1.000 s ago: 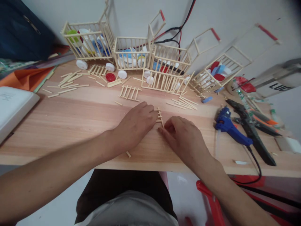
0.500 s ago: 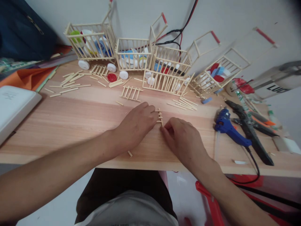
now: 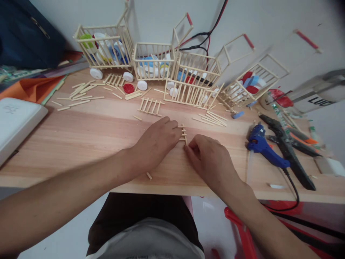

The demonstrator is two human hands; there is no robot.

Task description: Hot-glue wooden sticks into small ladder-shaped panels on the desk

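Observation:
A small ladder-like frame of wooden sticks [image 3: 183, 132] lies on the table between my hands. My left hand [image 3: 164, 138] is closed over its left part, hiding that side and the fingertips. At the frame's lower right corner, my right hand [image 3: 206, 154] pinches the end of a stick between thumb and forefinger. Just beyond my hands rests a similar stick frame [image 3: 150, 107]. A short loose stick [image 3: 149, 176] lies near the front edge, below my left wrist.
Several miniature stick carts, such as one with white wheels [image 3: 104, 48], line the wall. Loose sticks [image 3: 211, 118] are scattered before them. On the right lie a blue glue gun [image 3: 265, 145] and a black tool [image 3: 292, 158]. A white box [image 3: 20, 122] stands at left.
Both hands stay in place on the stick frame. Only a very slight shift of the whole view shows.

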